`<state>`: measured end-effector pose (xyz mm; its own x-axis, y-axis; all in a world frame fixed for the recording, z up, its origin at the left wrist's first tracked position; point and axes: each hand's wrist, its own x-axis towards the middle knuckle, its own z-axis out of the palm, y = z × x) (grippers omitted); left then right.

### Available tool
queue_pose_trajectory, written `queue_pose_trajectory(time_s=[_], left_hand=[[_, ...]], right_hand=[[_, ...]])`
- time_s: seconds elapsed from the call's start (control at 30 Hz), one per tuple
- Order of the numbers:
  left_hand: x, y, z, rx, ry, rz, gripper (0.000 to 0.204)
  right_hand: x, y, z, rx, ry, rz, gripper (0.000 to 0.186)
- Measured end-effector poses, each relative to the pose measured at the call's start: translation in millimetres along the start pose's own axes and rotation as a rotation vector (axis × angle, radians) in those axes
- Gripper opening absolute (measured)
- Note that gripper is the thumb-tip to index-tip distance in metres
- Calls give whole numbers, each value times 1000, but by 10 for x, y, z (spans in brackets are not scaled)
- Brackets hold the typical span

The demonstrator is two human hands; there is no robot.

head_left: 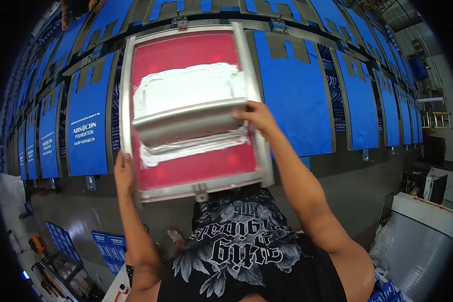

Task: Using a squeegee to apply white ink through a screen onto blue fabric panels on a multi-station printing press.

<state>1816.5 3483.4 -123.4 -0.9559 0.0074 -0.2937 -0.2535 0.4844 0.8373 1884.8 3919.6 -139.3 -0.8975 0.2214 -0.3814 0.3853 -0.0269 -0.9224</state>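
In front of me is a screen printing frame point(128, 95) with metal sides and red mesh, held slightly tilted. A thick band of white ink point(191, 88) lies across the mesh, with a ragged strip of it lower down. Across the ink rests a wide metal squeegee point(189, 123). My right hand point(257, 119) is closed on the squeegee's right end, close to the frame's right side. On the frame's left side, near its lower corner, my left hand point(124, 173) is closed around the rail, its fingertips partly hidden.
Blue bag blanks point(297, 95) lie flat on dark boards in rows at both sides and behind. A printed blue bag point(88, 126) with white lettering lies left of the frame. Metal brackets point(89, 182) jut from the table edge. A pale bin point(423, 241) stands low right.
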Motion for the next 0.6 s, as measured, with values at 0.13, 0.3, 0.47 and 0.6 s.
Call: queue_pose_trajectory(time_s=[0.13,0.3,0.47,0.6], left_hand=[[-424,199,1157,-54,-47,66,52],[-849,604,2620,-114,-160,142,50],[-1161,845,3056,-151,-130,94,49],[-1041,736,3305,-31,-54,76,48]], right_hand=[[-497,-57,-1268,-47,98,27,38],[-930,266,-2734,-47,221,15,35],[-816,496,-3288,-20,150,27,34],[-595,558,-3548,-89,134,-2,39]])
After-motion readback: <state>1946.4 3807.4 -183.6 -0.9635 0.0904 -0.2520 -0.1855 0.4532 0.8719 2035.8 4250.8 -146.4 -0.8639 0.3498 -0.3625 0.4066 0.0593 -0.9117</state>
